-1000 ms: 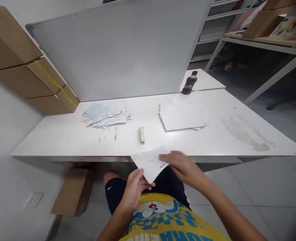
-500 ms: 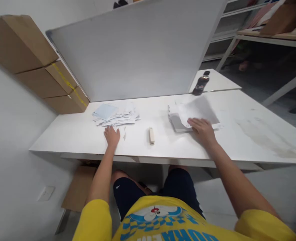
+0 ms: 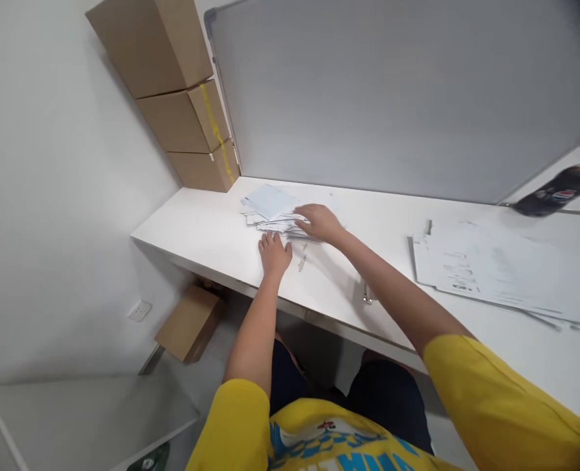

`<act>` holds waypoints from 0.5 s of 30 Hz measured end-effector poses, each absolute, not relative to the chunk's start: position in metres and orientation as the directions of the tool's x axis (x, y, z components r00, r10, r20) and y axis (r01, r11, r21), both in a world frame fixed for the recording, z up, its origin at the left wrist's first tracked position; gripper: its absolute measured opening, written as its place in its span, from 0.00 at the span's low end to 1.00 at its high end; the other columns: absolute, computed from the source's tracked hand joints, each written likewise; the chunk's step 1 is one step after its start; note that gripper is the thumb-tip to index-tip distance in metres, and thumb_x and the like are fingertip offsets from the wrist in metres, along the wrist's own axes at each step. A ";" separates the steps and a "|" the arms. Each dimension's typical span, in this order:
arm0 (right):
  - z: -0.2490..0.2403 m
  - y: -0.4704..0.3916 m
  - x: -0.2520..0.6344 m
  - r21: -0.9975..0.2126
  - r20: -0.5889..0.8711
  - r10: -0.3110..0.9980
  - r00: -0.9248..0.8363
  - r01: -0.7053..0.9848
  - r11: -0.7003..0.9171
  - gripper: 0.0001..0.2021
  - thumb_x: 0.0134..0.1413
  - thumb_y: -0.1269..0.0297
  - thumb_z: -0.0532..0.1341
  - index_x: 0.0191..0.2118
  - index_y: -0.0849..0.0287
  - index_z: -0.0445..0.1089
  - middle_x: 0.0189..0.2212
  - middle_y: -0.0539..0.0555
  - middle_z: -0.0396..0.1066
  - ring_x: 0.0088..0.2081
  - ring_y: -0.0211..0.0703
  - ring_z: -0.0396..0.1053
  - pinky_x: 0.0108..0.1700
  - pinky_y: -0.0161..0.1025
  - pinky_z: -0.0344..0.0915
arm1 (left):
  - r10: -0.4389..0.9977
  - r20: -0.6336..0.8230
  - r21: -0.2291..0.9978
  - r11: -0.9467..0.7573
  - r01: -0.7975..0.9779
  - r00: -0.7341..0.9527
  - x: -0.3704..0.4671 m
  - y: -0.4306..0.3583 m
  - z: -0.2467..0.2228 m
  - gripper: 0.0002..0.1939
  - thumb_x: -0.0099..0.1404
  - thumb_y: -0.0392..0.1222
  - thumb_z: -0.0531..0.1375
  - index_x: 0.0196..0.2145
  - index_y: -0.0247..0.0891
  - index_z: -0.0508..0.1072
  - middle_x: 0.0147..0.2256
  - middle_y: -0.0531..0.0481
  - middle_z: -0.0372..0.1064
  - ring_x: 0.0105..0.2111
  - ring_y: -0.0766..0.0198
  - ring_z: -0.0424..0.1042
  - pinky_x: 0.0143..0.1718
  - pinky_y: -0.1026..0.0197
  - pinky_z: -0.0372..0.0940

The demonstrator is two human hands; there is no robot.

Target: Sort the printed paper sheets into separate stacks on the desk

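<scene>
My left hand (image 3: 275, 255) lies flat on the table with its fingers spread, fingertips at the front edge of a messy paper pile (image 3: 283, 224). A light blue folded sheet (image 3: 269, 200) tops that pile. Over the pile's right side is my right hand (image 3: 321, 223), thumb and fingers apart with no sheet gripped between them; whether it touches the paper I cannot tell. Below my right forearm a small stapler-like object (image 3: 367, 294) is mostly hidden. A second, wider stack of printed sheets (image 3: 496, 268) lies at the right.
A whiteboard (image 3: 393, 98) stands along the table's back edge. Cardboard boxes (image 3: 199, 121) are stacked at the back left. A dark cola bottle (image 3: 558, 191) is at the far right. Small paper scraps (image 3: 302, 263) lie by my left hand.
My right hand has left the right stack, letting go of its sheet, and crossed left to the left pile. The view has turned left. My left hand stays by the left pile.
</scene>
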State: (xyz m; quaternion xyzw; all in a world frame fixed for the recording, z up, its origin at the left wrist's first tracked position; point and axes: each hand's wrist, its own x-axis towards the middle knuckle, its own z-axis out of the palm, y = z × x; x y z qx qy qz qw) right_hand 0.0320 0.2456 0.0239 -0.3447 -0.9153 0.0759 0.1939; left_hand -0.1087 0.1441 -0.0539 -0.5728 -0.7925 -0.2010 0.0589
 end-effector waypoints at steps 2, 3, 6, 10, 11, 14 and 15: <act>0.018 0.264 -0.011 -0.251 0.260 0.687 -0.679 0.640 0.727 0.27 0.61 0.61 0.56 0.63 0.70 0.60 0.64 0.66 0.59 0.65 0.51 0.57 0.63 0.46 0.52 | 0.880 0.328 0.266 0.264 0.927 -0.344 -0.110 0.144 -0.056 0.26 0.68 0.47 0.54 0.59 0.30 0.63 0.61 0.33 0.59 0.64 0.46 0.54 0.64 0.45 0.48; 0.014 0.272 -0.025 -0.245 0.241 0.697 -0.676 0.652 0.717 0.29 0.59 0.61 0.59 0.63 0.71 0.59 0.65 0.69 0.57 0.65 0.54 0.56 0.63 0.48 0.52 | 0.880 0.326 0.272 0.263 0.925 -0.346 -0.110 0.144 -0.056 0.26 0.68 0.47 0.54 0.59 0.30 0.64 0.61 0.33 0.59 0.64 0.45 0.54 0.64 0.45 0.48; 0.000 0.284 -0.048 -0.237 0.196 0.699 -0.687 0.659 0.714 0.26 0.56 0.61 0.61 0.59 0.68 0.66 0.61 0.69 0.63 0.60 0.57 0.62 0.61 0.52 0.54 | 0.881 0.317 0.286 0.265 0.921 -0.352 -0.111 0.144 -0.057 0.26 0.68 0.47 0.54 0.59 0.30 0.64 0.61 0.33 0.59 0.64 0.45 0.53 0.65 0.45 0.48; -0.009 0.284 -0.055 -0.224 0.191 0.707 -0.681 0.671 0.707 0.20 0.62 0.61 0.54 0.54 0.64 0.71 0.56 0.67 0.67 0.56 0.58 0.63 0.59 0.52 0.53 | 0.873 0.327 0.295 0.270 0.916 -0.362 -0.110 0.143 -0.055 0.25 0.67 0.46 0.55 0.58 0.31 0.65 0.61 0.34 0.59 0.64 0.45 0.54 0.64 0.46 0.49; -0.010 0.284 -0.055 -0.223 0.189 0.713 -0.675 0.677 0.701 0.20 0.63 0.61 0.53 0.54 0.63 0.72 0.56 0.67 0.67 0.55 0.58 0.62 0.58 0.52 0.54 | 0.872 0.329 0.299 0.269 0.916 -0.364 -0.110 0.143 -0.054 0.25 0.67 0.46 0.55 0.58 0.31 0.65 0.61 0.34 0.59 0.64 0.45 0.54 0.64 0.46 0.49; -0.006 0.283 -0.058 -0.218 0.177 0.725 -0.666 0.692 0.689 0.19 0.64 0.62 0.50 0.50 0.62 0.75 0.52 0.65 0.69 0.53 0.56 0.64 0.54 0.49 0.55 | 0.871 0.327 0.308 0.269 0.913 -0.367 -0.110 0.143 -0.053 0.24 0.67 0.46 0.55 0.57 0.32 0.65 0.61 0.34 0.59 0.64 0.46 0.54 0.64 0.46 0.49; -0.005 0.283 -0.059 -0.214 0.175 0.726 -0.666 0.694 0.688 0.19 0.64 0.64 0.50 0.47 0.62 0.76 0.50 0.65 0.70 0.51 0.55 0.65 0.53 0.48 0.56 | 0.870 0.327 0.309 0.269 0.912 -0.368 -0.110 0.143 -0.053 0.24 0.67 0.46 0.54 0.57 0.32 0.65 0.61 0.34 0.60 0.64 0.46 0.54 0.64 0.46 0.49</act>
